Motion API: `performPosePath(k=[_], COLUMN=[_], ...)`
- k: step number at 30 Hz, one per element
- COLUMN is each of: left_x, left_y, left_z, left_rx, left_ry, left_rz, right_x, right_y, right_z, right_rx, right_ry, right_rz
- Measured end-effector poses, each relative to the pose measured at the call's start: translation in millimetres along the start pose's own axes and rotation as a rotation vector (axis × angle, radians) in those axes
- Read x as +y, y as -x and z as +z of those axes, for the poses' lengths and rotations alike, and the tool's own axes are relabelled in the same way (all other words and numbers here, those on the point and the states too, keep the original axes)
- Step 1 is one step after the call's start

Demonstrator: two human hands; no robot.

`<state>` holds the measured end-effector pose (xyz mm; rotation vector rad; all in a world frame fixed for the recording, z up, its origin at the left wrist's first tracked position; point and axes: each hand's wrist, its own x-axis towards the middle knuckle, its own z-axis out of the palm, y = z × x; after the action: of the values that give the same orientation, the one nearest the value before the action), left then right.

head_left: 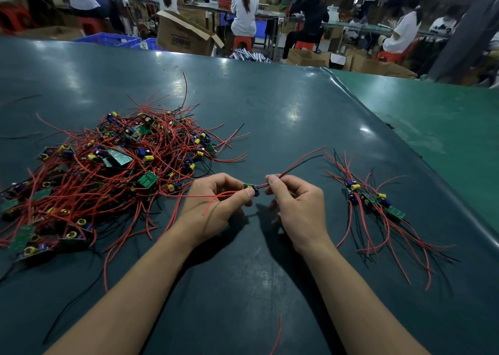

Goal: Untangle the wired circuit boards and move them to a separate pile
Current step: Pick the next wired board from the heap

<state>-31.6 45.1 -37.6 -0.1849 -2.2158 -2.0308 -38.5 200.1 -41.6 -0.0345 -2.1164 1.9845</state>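
Fingers of left hand (216, 201) pinch small green wired circuit board (251, 188); right hand (294, 206) pinches its red/black leads (299, 161), held apart btwn tangled heap (102, 171) & sorted pile (375, 201), prob. to straighten.

Workers on red stools (241, 42) (backs turned) at long benches (351, 25).

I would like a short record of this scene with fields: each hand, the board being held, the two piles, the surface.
left hand: pinches the held board
right hand: pinches the red and black wires of that board
held board: small, lifted between both hands
tangled pile: large, on the person's left, many boards and red wires
sorted pile: few boards, on the right
table: dark green mat
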Motion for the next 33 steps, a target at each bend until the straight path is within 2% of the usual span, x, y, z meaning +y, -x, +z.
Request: performPosePath(k=[3,6,14,20,25,29,33], left_x=[0,1,3,4,6,6,6], left_y=[0,-1,-2,-1,-1,0,0], left_z=[0,-1,-3,-2,-3,-4,-4], left_rx=[-0.004,-0.018,-0.011,-0.045,-0.070,-0.076,-0.081], left_ry=[0.012,0.014,0.065,0.047,0.044,0.034,0.029], left_rz=[-0.045,-0.072,-0.094,-0.099,-0.098,-0.097,-0.099], right_x=[1,-2,-4,2,0,1,-1], right_y=[-4,-5,-5,-5,-12,-11,-15], right_z=[0,-1,2,-1,-9,-10,-12], right_rx=[0.144,0.209,0.177,0.203,0.278,0.268,0.255], right_ry=[0.020,-0.033,-0.297,-0.094,-0.170,-0.154,-0.241], right_rz=[-0.026,-0.046,0.023,-0.059,-0.030,-0.029,0.000])
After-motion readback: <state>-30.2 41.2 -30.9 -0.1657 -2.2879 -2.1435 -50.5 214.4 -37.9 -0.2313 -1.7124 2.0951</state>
